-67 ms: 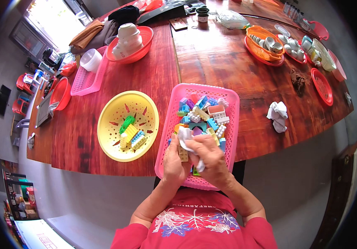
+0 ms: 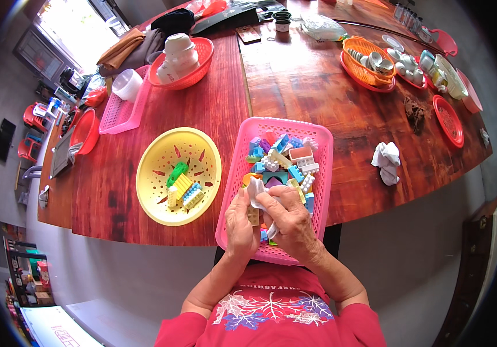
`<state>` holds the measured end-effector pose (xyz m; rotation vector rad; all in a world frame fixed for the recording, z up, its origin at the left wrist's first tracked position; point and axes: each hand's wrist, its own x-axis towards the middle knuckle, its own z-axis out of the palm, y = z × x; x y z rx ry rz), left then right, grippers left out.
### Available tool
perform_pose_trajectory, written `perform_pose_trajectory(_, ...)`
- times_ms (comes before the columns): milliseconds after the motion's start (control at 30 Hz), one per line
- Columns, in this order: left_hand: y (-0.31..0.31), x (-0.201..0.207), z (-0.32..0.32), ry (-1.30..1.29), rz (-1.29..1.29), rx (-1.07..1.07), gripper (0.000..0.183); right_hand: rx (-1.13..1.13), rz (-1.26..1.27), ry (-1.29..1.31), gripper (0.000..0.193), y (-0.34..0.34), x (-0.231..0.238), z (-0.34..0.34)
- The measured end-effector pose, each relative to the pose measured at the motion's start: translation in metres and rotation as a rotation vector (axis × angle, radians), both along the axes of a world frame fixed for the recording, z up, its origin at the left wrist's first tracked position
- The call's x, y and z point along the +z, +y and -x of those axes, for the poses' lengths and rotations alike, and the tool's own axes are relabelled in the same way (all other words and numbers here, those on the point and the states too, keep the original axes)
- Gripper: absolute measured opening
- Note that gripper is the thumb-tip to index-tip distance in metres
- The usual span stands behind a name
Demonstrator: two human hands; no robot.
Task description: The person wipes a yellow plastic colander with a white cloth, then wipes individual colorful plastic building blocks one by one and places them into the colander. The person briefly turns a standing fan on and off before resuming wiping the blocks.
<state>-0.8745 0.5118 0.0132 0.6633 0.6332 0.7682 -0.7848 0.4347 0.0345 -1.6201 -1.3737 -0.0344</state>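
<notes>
Over the near part of a pink plastic basket [image 2: 328, 168], my left hand [image 2: 240, 230] is closed around a tan toy building brick [image 2: 253, 216], partly hidden by the fingers. My right hand [image 2: 296, 224] pinches a white cloth [image 2: 255, 188] and presses it against the brick; one end of the cloth hangs below that hand. Beneath and beyond both hands, the basket holds many coloured building bricks [image 2: 271, 163]. To the left stands a yellow colander [image 2: 150, 156] with a few bricks in it, among them a green piece [image 2: 177, 172] and a yellow one [image 2: 183, 184].
A crumpled white cloth [image 2: 386, 162] lies right of the basket on the wooden table [image 2: 294, 87]. Farther left are a pink tray [image 2: 115, 118] and a red basket [image 2: 201, 70] of white bowls. An orange basket [image 2: 359, 70] with cups and a red tray [image 2: 448, 121] sit at right.
My right hand and the cloth have shifted slightly left and down against the brick. The left hand keeps its hold, and the brick shows a little less.
</notes>
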Motion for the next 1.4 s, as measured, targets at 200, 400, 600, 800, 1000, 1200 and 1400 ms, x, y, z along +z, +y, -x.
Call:
perform_pose_trajectory(200,-0.008,0.03,-0.004,0.128,-0.123,-0.024,0.04,0.09,-0.08,-0.133,0.045,-0.007,0.006,-0.001)
perform_pose_trajectory(400,-0.011,0.02,0.003,0.303,-0.398,-0.108,0.038,0.043,-0.033,-0.011,0.04,-0.008,-0.001,-0.001)
perform_pose_trajectory(600,-0.013,0.015,0.002,0.397,-1.031,0.054,0.027,0.247,0.232,1.156,0.023,-0.027,0.011,0.006)
perform_pose_trajectory(800,-0.006,0.016,0.004,0.279,-0.915,-0.081,0.028,0.462,-0.144,1.826,0.023,-0.03,-0.004,0.0)
perform_pose_trajectory(1000,-0.008,0.007,0.005,-0.102,-0.039,-0.185,0.035,0.147,-0.096,0.554,0.025,-0.025,0.006,0.002)
perform_pose_trajectory(1200,-0.008,0.003,0.008,-0.118,0.016,-0.13,0.031,-0.025,-0.065,0.062,0.035,-0.022,-0.002,0.032)
perform_pose_trajectory(1400,-0.009,0.014,0.01,-0.107,-0.004,-0.126,0.029,0.079,-0.083,0.422,0.03,-0.025,-0.004,0.025)
